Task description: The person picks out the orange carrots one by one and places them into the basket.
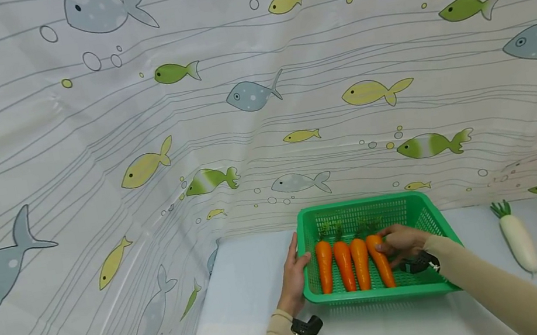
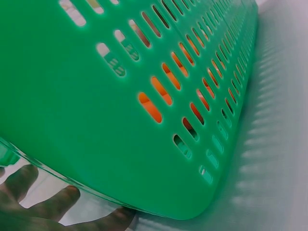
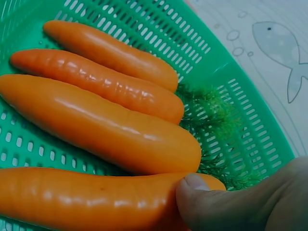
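Four orange carrots [image 1: 361, 264], inside green basket [image 1: 427, 288]

slotted green basket [image 2: 86, 130] | orange shapes [image 2: 150, 108] showing through | left hand [image 2: 26, 216] at basket's edge

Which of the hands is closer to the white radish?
The right. The right hand is inside the green basket, holding a carrot, left of the white radish. The left hand is farther, at the basket's left end.
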Tool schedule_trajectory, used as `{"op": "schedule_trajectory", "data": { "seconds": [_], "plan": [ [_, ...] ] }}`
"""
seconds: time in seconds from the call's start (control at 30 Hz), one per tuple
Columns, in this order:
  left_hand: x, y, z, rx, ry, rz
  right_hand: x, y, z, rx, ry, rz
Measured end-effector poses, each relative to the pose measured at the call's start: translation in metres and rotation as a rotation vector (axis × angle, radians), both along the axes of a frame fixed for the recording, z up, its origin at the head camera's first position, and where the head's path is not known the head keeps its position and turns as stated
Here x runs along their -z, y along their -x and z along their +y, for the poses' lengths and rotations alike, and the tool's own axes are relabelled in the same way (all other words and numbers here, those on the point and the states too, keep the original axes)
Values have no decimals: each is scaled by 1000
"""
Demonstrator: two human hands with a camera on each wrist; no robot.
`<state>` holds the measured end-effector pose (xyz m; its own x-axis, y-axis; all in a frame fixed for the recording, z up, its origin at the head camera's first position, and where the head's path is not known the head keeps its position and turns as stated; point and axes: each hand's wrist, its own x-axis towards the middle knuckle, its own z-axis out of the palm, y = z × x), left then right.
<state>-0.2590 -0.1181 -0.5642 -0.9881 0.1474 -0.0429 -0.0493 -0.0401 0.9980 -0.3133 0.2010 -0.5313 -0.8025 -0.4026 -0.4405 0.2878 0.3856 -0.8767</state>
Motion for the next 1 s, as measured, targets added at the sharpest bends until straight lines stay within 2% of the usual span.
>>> {"op": "schedule_trajectory", "data": {
  "seconds": [1.0],
  "plan": [
    [0, 0, 0, 4, -3, 2, 2, 2, 0, -24, -44, 14]
  ]
}}
